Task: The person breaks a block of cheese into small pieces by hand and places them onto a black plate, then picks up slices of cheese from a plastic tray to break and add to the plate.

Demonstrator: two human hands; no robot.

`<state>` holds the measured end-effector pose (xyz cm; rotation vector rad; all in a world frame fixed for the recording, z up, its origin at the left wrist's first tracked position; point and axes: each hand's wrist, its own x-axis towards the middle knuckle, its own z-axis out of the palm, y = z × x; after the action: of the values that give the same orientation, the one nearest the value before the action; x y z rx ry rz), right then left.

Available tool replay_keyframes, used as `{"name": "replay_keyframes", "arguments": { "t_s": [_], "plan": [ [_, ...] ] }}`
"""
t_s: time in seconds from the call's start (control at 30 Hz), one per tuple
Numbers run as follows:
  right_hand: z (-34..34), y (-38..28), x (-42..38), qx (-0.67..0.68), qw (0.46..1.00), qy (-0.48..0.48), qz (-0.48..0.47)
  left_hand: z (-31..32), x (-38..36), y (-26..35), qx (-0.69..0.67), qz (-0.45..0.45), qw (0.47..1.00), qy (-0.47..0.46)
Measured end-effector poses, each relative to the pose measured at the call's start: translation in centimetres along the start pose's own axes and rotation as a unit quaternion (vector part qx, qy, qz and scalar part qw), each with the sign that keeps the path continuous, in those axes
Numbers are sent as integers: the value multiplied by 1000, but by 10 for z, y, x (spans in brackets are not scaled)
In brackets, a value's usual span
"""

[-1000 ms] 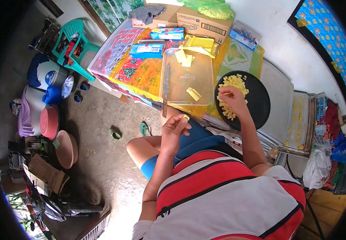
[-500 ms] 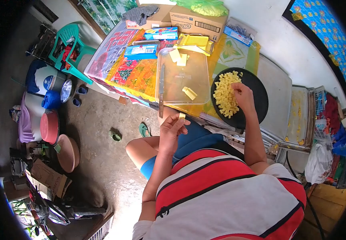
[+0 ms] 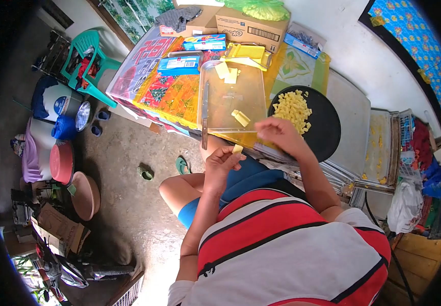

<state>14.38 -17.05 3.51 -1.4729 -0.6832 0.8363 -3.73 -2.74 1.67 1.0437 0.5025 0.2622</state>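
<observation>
Shifted from cubes [image 3: 290, 108] toward tray [image 3: 249, 93], my right hand [image 3: 282, 136], fingers apparently loosely open, my left hand [image 3: 221, 164] gripping a yellow piece [image 3: 237, 148]

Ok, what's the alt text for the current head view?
A person's left hand holds a small yellow piece; the right hand hovers near a round black pan of yellow cubes. A knife and larger yellow pieces lie on a clear tray.

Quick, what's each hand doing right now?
Left hand: closed, pinching a small pale-yellow block.
Right hand: loosely open, nothing visible in its fingers.
</observation>
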Motion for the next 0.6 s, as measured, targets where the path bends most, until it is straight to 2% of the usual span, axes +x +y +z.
{"name": "replay_keyframes", "arguments": {
  "t_s": [0.03,0.17,0.27,0.6],
  "plan": [
    [13,-2,-1,44,998,-39,8,0,0,1,8,2,1000,-4],
    [39,-12,0,84,991,-102,20,3,-7,6,23,13,1000,4],
    [42,-6,4,39,991,-130,12,2,-9,7,26,17,999,11],
    [48,-4,5,135,981,-134,28,-4,-7,2,13,33,999,6]
  ]
}}
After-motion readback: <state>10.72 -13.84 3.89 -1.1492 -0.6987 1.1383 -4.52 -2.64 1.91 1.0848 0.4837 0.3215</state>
